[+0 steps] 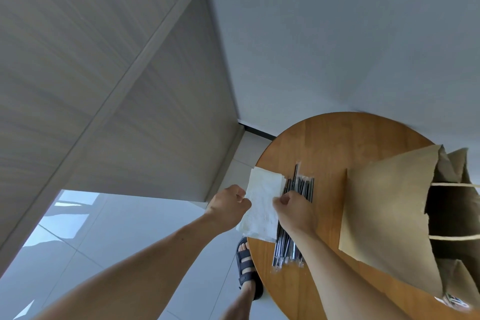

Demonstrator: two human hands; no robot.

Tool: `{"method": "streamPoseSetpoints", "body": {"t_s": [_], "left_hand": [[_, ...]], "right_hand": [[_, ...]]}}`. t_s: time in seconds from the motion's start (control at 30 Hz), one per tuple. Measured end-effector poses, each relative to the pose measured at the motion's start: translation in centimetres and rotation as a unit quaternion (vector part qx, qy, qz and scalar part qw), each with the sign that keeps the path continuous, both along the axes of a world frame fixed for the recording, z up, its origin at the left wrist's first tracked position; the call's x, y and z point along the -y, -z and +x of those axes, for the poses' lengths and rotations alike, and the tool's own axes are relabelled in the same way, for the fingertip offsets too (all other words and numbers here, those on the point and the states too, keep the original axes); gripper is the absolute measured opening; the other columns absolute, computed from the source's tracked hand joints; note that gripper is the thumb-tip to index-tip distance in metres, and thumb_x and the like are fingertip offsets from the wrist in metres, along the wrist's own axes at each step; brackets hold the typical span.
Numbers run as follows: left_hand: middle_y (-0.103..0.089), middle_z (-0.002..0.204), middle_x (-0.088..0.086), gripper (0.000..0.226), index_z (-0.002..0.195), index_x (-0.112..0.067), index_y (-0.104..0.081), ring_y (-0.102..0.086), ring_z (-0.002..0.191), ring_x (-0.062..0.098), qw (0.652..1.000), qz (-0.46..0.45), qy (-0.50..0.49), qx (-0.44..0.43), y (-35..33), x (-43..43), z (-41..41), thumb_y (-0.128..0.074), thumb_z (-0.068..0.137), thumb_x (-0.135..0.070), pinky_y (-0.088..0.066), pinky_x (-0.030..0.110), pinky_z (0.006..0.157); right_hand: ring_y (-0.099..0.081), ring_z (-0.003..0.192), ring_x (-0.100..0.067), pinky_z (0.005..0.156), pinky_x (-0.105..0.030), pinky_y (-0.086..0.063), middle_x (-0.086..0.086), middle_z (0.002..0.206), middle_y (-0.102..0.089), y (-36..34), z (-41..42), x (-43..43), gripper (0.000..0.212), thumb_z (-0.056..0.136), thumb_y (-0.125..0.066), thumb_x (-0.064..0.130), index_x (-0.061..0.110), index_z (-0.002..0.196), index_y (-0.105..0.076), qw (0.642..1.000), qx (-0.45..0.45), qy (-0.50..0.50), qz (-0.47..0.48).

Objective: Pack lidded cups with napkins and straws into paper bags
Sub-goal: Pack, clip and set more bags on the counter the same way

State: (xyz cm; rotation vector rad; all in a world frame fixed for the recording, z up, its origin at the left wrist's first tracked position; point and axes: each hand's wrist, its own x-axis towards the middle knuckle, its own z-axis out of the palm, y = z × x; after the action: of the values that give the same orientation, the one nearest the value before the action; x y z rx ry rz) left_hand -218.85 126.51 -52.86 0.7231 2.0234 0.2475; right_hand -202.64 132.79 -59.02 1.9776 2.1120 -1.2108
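White, lightly embossed napkins (262,205) are lying in a thin, flat stack on the left edge of a round wooden table (337,143), with their near left corner hanging out past the rim. The stack is looking soft and slightly rumpled, its far corners squared off.

Both hands are reaching in from below and closing on it from opposite sides. The left hand (228,206) is curling into a loose fist and pinching the left long edge about midway along. The right hand (294,214) is pinching the right long edge between thumb and fingertips, level with the left hand, so the napkins are sitting directly between the two. Whether they are gripping one sheet or several is too fine to tell.

The stack's long axis is running away from the person, leaning a little to the right at its far end.

Dark straws (301,184) in clear wrappers are lying in a bundle just right of the napkins, touching them and running almost the same way. The right wrist is crossing over the middle of the bundle.

Brown paper bags (384,202) are crowding the right side of the table, their open mouths showing dark insides and thin handles. Under the table's left rim, a foot in a dark sandal (246,265) is resting on pale floor tiles.
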Motion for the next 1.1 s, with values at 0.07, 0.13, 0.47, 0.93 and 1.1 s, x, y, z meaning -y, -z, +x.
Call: {"method": "streamPoseSetpoints", "body": {"t_s": [0.07,0.13,0.47,0.93,1.1], "left_hand": [[-0.057,0.130,-0.003,0.046,0.136,-0.019,-0.050,-0.055,0.110,0.015,1.000,0.016,-0.014,0.014,-0.2,-0.5,0.5,-0.055,0.092,-0.031,-0.043,0.026,0.085],[-0.055,0.138,0.003,0.052,0.138,-0.014,-0.046,-0.054,0.121,0.022,0.998,0.019,-0.043,0.053,-0.4,-1.2,1.0,-0.058,0.091,-0.034,-0.045,0.031,0.092],[-0.074,0.106,0.009,0.019,0.107,-0.008,-0.068,-0.071,0.095,0.024,0.919,0.071,-0.246,0.301,-1.1,-2.8,2.9,-0.069,0.090,-0.017,-0.059,0.036,0.084],[-0.067,0.112,0.003,0.024,0.120,-0.018,-0.058,-0.063,0.103,0.026,0.971,0.077,-0.172,0.144,-1.0,-2.2,2.5,-0.047,0.099,-0.020,-0.054,0.047,0.094],[-0.068,0.108,0.006,0.020,0.108,-0.017,-0.063,-0.064,0.100,0.026,0.973,0.066,-0.164,0.150,-1.9,-2.6,3.2,-0.046,0.100,-0.021,-0.054,0.043,0.092]], "right_hand": [[-0.060,0.060,-0.006,0.049,-0.021,-0.046,0.010,0.066,-0.061,-0.7,0.1,0.0,0.019,0.088,-0.065,0.031,0.026,0.073,-0.055,0.995,-0.089,0.033,-0.024],[-0.059,0.067,-0.010,0.058,-0.022,-0.047,0.007,0.071,-0.061,-1.8,0.4,-0.5,0.013,0.083,-0.069,0.018,0.021,0.077,-0.058,0.976,-0.187,0.093,-0.068],[-0.070,0.077,-0.020,0.060,-0.031,-0.055,-0.007,0.086,-0.072,-4.6,3.1,-2.8,0.010,0.090,-0.067,0.018,0.010,0.091,-0.062,0.885,-0.380,0.218,-0.154],[-0.057,0.041,-0.007,0.035,-0.016,-0.033,0.001,0.051,-0.063,1.5,5.4,0.3,0.041,0.092,-0.060,0.040,0.013,0.063,-0.065,0.991,0.125,-0.019,-0.037],[-0.061,0.046,-0.014,0.043,-0.026,-0.044,0.002,0.055,-0.066,-0.5,5.5,0.3,0.028,0.089,-0.058,0.036,0.017,0.071,-0.068,0.993,0.094,0.014,-0.067]]}}
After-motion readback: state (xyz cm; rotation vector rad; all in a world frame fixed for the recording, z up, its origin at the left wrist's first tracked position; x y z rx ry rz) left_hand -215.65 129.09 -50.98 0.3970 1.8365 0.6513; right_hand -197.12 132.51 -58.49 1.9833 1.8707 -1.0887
